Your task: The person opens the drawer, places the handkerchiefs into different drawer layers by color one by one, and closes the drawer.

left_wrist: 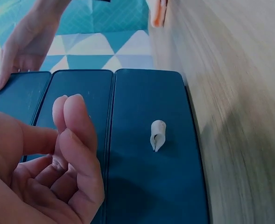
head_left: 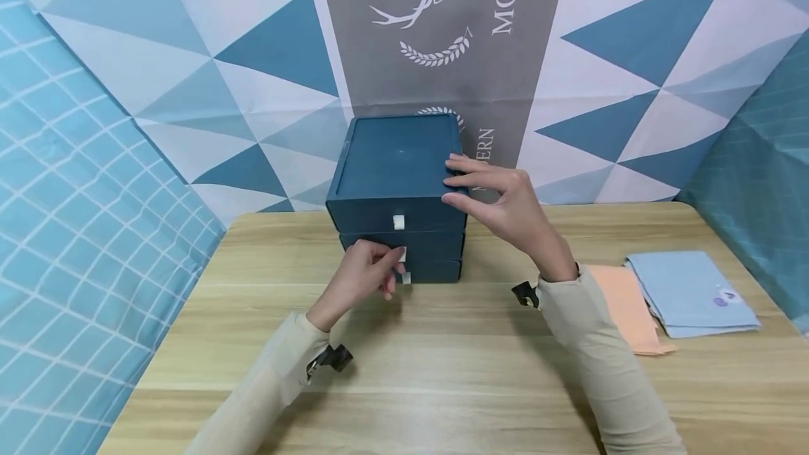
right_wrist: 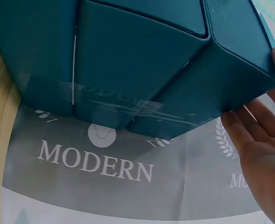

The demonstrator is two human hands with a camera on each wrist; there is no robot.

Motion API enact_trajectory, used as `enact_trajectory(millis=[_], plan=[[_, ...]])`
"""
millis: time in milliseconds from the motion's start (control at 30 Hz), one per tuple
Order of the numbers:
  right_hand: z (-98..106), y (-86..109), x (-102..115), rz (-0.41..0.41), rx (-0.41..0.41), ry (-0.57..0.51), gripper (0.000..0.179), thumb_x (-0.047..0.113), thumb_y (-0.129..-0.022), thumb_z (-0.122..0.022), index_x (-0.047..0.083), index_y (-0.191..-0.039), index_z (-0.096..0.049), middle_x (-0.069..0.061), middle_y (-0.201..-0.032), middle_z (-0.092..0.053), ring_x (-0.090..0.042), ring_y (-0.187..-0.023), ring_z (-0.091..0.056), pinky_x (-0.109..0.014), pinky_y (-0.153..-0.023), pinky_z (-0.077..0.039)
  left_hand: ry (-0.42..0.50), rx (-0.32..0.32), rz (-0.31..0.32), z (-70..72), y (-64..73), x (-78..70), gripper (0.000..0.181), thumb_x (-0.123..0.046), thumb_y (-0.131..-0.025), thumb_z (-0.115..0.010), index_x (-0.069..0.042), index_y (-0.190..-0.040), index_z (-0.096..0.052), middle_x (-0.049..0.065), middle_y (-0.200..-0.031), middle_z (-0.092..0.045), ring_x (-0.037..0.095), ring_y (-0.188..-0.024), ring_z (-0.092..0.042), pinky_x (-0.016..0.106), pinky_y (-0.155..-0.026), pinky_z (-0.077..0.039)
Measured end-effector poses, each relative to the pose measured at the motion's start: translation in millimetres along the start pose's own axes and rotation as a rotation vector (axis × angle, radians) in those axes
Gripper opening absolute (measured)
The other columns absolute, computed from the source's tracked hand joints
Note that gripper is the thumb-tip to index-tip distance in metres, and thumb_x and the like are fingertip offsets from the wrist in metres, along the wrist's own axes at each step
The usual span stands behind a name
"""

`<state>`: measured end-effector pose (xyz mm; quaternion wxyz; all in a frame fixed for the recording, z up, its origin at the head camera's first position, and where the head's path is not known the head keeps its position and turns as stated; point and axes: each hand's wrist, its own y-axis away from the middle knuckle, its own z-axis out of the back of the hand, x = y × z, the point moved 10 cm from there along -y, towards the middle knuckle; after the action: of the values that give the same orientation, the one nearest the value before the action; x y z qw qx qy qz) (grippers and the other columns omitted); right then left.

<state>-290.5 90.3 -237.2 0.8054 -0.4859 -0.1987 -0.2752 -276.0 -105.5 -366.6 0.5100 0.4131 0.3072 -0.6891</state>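
Observation:
A dark blue drawer box (head_left: 401, 156) stands on the table against the wall, its three drawers stacked. White pull tabs stick out of the drawer fronts; the top tab (head_left: 399, 222) and the bottom tab (left_wrist: 158, 133) are bare. My left hand (head_left: 369, 269) is at the middle drawer, thumb and forefinger pinching its white tab (head_left: 403, 254), which the fingers hide in the left wrist view. With fingers spread, my right hand (head_left: 496, 199) rests on the box's top right edge, near the front corner. In the right wrist view its fingertips touch the top drawer's casing (right_wrist: 230, 84).
To the right on the wooden table (head_left: 442, 371) lie an orange cloth (head_left: 622, 304) and a folded light blue cloth (head_left: 689, 290), near the right forearm. Behind the box is a patterned wall covering (head_left: 272, 83); a blue grid-lined covering (head_left: 95, 195) hangs on the left.

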Motion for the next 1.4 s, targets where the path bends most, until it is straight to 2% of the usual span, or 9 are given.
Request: enact_trajectory(millis=[133, 400, 700, 933, 1133, 1300, 1400], plan=[[1, -2.4, 6, 0.031, 0.018, -0.031, 0.024, 0.005, -0.086, -0.077, 0.008, -0.11, -0.077, -0.007, -0.128, -0.067, -0.018, -0.133, -0.052, -0.035, -0.109, -0.039, -0.002, -0.026, -0.003, 4.7, 2.3, 1.3, 0.042, -0.027, -0.103, -0.055, 0.003, -0.08, -0.072, 0.008, -0.053, -0.062, 0.032, -0.049, -0.064, 0.049, -0.058, -0.056], [7, -2.7, 5, 0.013, 0.031, 0.003, 0.023, 0.006, -0.088, -0.075, 0.009, -0.111, -0.076, -0.006, -0.13, -0.066, -0.018, -0.134, -0.05, -0.034, -0.111, -0.037, -0.005, -0.006, -0.022, 2.8, -2.2, -6.4, 0.041, -0.025, -0.104, -0.055, 0.004, -0.08, -0.07, 0.008, -0.054, -0.062, 0.044, -0.055, -0.064, 0.053, -0.06, -0.056], [8, -2.0, 3, -0.01, 0.031, 0.005, 0.024, 0.007, -0.089, -0.075, 0.011, -0.112, -0.076, -0.003, -0.13, -0.065, -0.015, -0.135, -0.049, -0.033, -0.11, -0.038, -0.057, 0.008, -0.031, 1.3, -1.7, -8.2, 0.041, -0.025, -0.104, -0.053, 0.002, -0.079, -0.07, 0.007, -0.053, -0.061, 0.041, -0.055, -0.064, 0.053, -0.058, -0.054], [0, -0.6, 3, 0.006, 0.049, -0.001, 0.024, 0.007, -0.088, -0.075, 0.01, -0.112, -0.076, -0.005, -0.129, -0.066, -0.016, -0.134, -0.05, -0.033, -0.11, -0.038, -0.084, 0.011, -0.005, 0.9, 7.1, -4.3, 0.04, -0.023, -0.104, -0.053, 0.001, -0.077, -0.069, 0.005, -0.051, -0.06, 0.038, -0.052, -0.064, 0.052, -0.058, -0.054], [4, 0.2, 5, 0.004, 0.035, 0.016, 0.023, 0.006, -0.088, -0.076, 0.01, -0.111, -0.077, -0.004, -0.128, -0.066, -0.016, -0.133, -0.051, -0.033, -0.11, -0.038, -0.097, 0.022, -0.02, -3.4, 8.5, -8.2, 0.039, -0.025, -0.105, -0.052, -0.008, -0.073, -0.067, 0.004, -0.052, -0.06, 0.039, -0.054, -0.064, 0.053, -0.057, -0.053], [4, -0.5, 4, -0.007, 0.046, 0.02, 0.023, 0.008, -0.088, -0.075, 0.01, -0.111, -0.076, -0.004, -0.13, -0.065, -0.015, -0.134, -0.05, -0.033, -0.11, -0.038, -0.118, 0.02, -0.013, -4.6, 11.0, -7.8, 0.039, -0.025, -0.105, -0.052, -0.01, -0.072, -0.067, 0.004, -0.051, -0.06, 0.033, -0.05, -0.064, 0.044, -0.052, -0.053], [3, -1.0, 2, -0.011, 0.051, 0.019, 0.023, 0.008, -0.088, -0.075, 0.01, -0.112, -0.076, -0.003, -0.13, -0.065, -0.015, -0.134, -0.05, -0.033, -0.11, -0.038, -0.129, 0.018, -0.011, -4.9, 13.7, -8.3, 0.039, -0.024, -0.105, -0.052, -0.01, -0.072, -0.066, 0.003, -0.051, -0.059, 0.026, -0.047, -0.062, 0.043, -0.052, -0.053]])
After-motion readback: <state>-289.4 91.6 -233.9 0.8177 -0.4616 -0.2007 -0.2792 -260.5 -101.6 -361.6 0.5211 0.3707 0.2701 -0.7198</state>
